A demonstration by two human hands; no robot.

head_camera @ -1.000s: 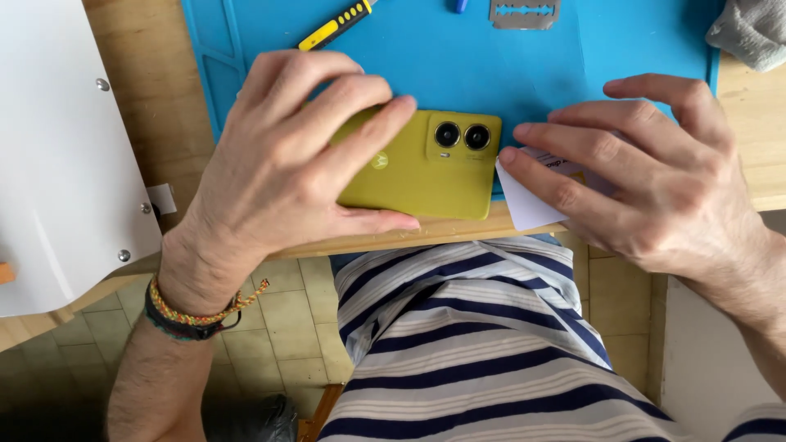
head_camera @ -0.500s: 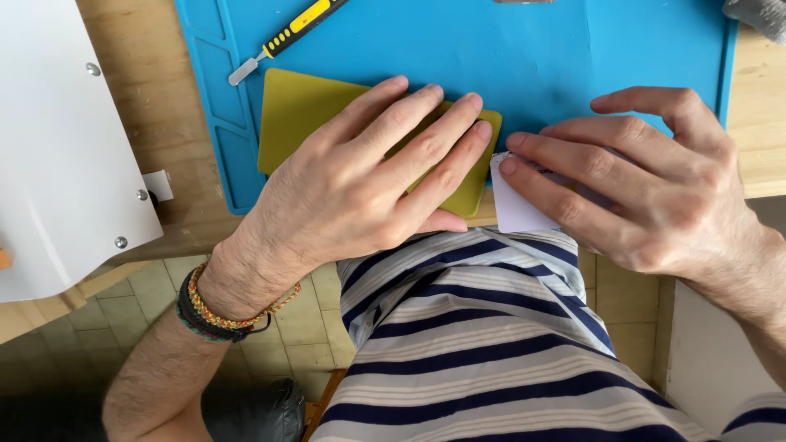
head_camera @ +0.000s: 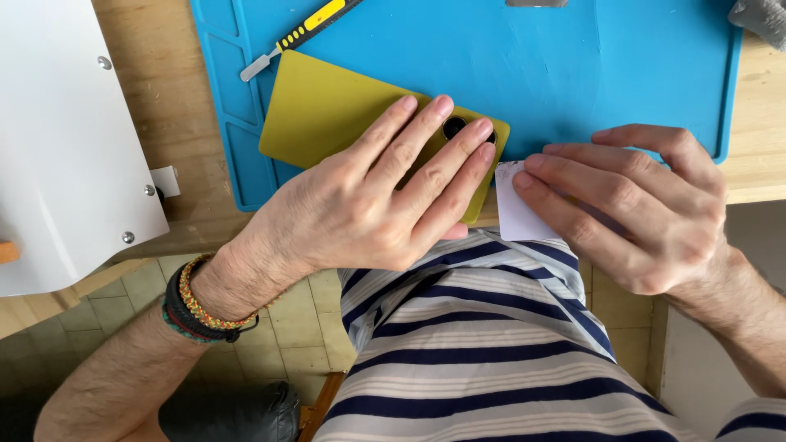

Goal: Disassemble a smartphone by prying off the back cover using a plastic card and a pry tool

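Two bare hands rest near the front edge of your wooden bench point(head_camera: 164, 106). Your left hand point(head_camera: 368, 205) lies flat, fingers spread, pressing on a yellow-green phone point(head_camera: 327, 115) that sits back-up and slanted on a blue work mat point(head_camera: 573, 74); its grip is open, closed around nothing. Your right hand point(head_camera: 630, 205) presses extended fingers onto a small white card point(head_camera: 512, 217) just beside the phone's camera end, at the mat's near edge. A yellow-handled pry tool point(head_camera: 303, 29) lies on the mat just beyond the phone. A white machine point(head_camera: 65, 139) stands well to the left.
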